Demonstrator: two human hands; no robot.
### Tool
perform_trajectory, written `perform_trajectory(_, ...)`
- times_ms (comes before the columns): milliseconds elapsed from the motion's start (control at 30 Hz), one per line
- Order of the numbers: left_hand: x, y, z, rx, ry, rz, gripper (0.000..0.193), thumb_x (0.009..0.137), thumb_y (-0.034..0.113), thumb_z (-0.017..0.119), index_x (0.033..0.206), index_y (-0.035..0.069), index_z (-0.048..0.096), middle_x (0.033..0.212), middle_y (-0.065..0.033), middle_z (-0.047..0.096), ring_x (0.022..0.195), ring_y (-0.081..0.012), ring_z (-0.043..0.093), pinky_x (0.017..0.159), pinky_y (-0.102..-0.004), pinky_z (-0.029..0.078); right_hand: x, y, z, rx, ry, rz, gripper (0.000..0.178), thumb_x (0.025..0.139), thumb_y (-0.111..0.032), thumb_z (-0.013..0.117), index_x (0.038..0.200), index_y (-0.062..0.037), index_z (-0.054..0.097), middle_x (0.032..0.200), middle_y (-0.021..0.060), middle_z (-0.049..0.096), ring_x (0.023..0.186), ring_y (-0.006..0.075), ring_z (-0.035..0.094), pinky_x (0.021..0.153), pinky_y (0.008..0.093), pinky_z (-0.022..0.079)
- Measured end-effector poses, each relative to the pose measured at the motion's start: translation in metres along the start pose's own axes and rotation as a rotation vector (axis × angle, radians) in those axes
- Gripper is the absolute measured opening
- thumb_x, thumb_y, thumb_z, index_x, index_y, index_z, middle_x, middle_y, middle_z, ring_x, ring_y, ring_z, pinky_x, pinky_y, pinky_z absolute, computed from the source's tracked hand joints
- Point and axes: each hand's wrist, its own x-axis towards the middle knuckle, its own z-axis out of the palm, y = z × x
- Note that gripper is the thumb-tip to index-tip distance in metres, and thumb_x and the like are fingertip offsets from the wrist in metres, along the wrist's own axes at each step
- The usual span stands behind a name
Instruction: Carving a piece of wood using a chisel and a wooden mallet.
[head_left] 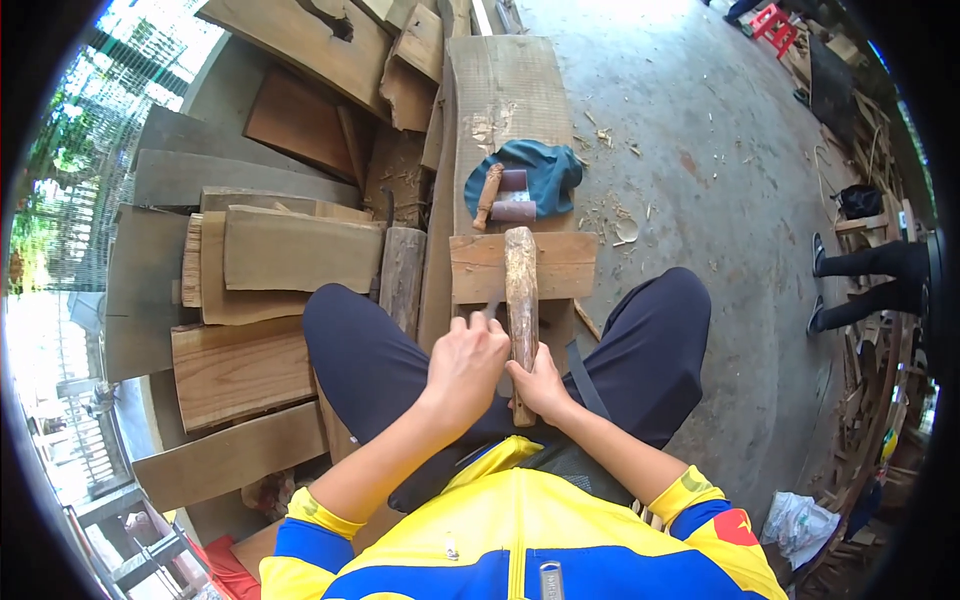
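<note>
Club (521, 285) (wooden) in right hand (541, 386)

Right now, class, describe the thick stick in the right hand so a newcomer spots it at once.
Find the long plank up the middle and the short board crosswise over it. Overlapping that board in view, the thick stick in the right hand is rounded and scuffed, unlike the flat boards.

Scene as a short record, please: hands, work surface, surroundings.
left_hand: left hand closed around a thin tool, mostly hidden, type unclear
right_hand: right hand grips the near end of a wooden club
work_surface: small board lying across a wide plank
beyond_board: teal cloth under a wooden handle and purplish curled piece
left_side: loose boards
right_side: concrete floor, another person's legs
</note>
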Motion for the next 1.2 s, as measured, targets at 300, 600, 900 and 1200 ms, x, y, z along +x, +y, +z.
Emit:
perform_trajectory(300, -0.039, 0.024, -0.012, -0.09, 0.116, -0.132, 0.045, 0.07, 0.002, 0.067, 0.115, -0.005, 0.06, 0.109, -0.0138, 0.061, 0.087, -0.0247, 0.06, 0.071, -0.0268, 0.054, 0.006, -0.003, -0.004, 0.203, -0.075, 0.008, 0.038, 0.086, -0.014, 0.059, 0.114, -0.002, 0.037, 0.082, 0.0108, 0.053, 0.054, 0.0207, 0.059, 0.044, 0.0352, 0.053)
perform_trajectory(600, -0.005, 0.01, 0.005, -0.131, 0.033, 0.082, 0.049, 0.067, 0.002, 0.067, 0.115, -0.007, 0.058, 0.119, -0.0178, 0.054, 0.094, -0.0279, 0.057, 0.081, -0.0323, 0.05, 0.005, -0.005, -0.006, 0.189, -0.102, 0.042, 0.036, 0.088, -0.015, 0.058, 0.114, -0.0021, 0.037, 0.082, 0.0105, 0.055, 0.055, 0.0198, 0.06, 0.046, 0.033, 0.053)
perform_trajectory(900, 0.001, 0.002, 0.032, -0.635, 0.326, 0.227, 0.032, 0.066, 0.004, 0.069, 0.098, 0.005, 0.063, 0.104, -0.0096, 0.061, 0.09, -0.0282, 0.059, 0.08, -0.0353, 0.052, -0.001, -0.012, -0.008, 0.169, -0.056, -0.054, 0.046, 0.091, -0.021, 0.061, 0.126, -0.0018, 0.038, 0.088, 0.0106, 0.06, 0.066, 0.0189, 0.064, 0.055, 0.0318, 0.054)
perform_trajectory(1200, 0.008, 0.026, 0.04, -0.615, 0.423, 0.363, 0.036, 0.062, 0.013, 0.072, 0.097, 0.007, 0.066, 0.093, -0.0076, 0.065, 0.081, -0.0235, 0.065, 0.072, -0.0324, 0.055, 0.019, 0.058, -0.008, 0.362, -0.189, -0.433, 0.017, 0.093, -0.011, 0.05, 0.11, -0.0067, 0.05, 0.111, 0.0089, 0.051, 0.109, 0.0204, 0.051, 0.091, 0.0332, 0.044)
